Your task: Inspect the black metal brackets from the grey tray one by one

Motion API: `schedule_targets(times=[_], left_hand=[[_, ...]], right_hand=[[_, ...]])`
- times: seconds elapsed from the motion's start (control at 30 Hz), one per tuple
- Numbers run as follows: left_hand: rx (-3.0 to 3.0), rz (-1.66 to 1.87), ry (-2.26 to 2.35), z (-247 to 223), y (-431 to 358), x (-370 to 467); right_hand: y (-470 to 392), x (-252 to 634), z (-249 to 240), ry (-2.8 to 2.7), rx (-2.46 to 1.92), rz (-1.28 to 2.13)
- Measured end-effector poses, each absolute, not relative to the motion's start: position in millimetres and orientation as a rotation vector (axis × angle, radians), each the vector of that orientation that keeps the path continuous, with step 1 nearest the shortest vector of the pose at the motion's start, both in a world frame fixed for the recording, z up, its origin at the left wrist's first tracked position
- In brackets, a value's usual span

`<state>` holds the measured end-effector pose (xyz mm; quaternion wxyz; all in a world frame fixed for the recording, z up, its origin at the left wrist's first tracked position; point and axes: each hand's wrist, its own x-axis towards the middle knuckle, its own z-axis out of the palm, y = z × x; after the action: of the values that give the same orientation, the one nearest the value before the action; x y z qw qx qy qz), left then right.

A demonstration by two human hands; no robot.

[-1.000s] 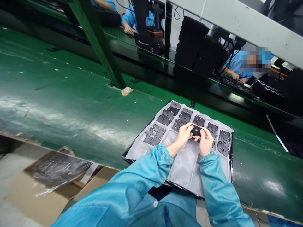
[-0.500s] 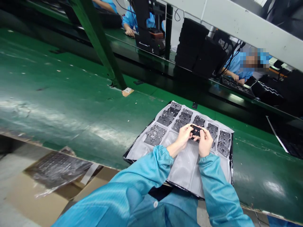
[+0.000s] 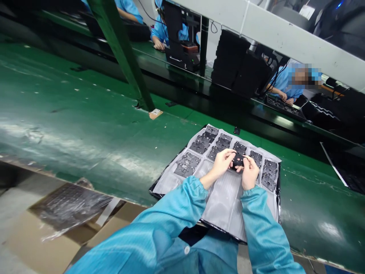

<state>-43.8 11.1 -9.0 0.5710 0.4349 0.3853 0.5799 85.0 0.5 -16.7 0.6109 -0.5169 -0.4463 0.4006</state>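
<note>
Between my two hands is a small flat black plate with cut-outs [image 3: 238, 160], held above the tray. My left hand [image 3: 222, 162] pinches its left end with thumb and fingers. At its right end, my right hand [image 3: 250, 172] grips it the same way. Under my hands lies a wide tray [image 3: 221, 198], lined with whitish film and divided into compartments. Groups of similar dark plates [image 3: 187, 164] lie in its left and far compartments. My forearms hide part of the tray's middle.
The tray rests on a green bench [image 3: 114, 129]. A slanted green post [image 3: 122, 57] rises at the left. Below the bench edge stands a cardboard box [image 3: 42, 236] with clear plastic. Across the black channel, a co-worker [image 3: 293, 82] handles parts in a black tray.
The black plate has tilted so that more of its broad face shows. Both hands still hold it, shifted slightly to the right. The camera view has moved a little.
</note>
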Motion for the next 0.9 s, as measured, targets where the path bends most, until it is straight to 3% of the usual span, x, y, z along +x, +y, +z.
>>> schedule_targets(times=[0.77, 0.9], left_hand=[[0.856, 1.474, 0.934, -5.9, 20.2, -41.2], [0.998, 1.569, 0.940, 13.7, 20.6, -58.9]], right_hand=[[-1.7, 82.9, -15.9, -1.162, -1.174, 0.877], [0.3, 86.3, -16.2, -1.212, -1.115, 0.966]])
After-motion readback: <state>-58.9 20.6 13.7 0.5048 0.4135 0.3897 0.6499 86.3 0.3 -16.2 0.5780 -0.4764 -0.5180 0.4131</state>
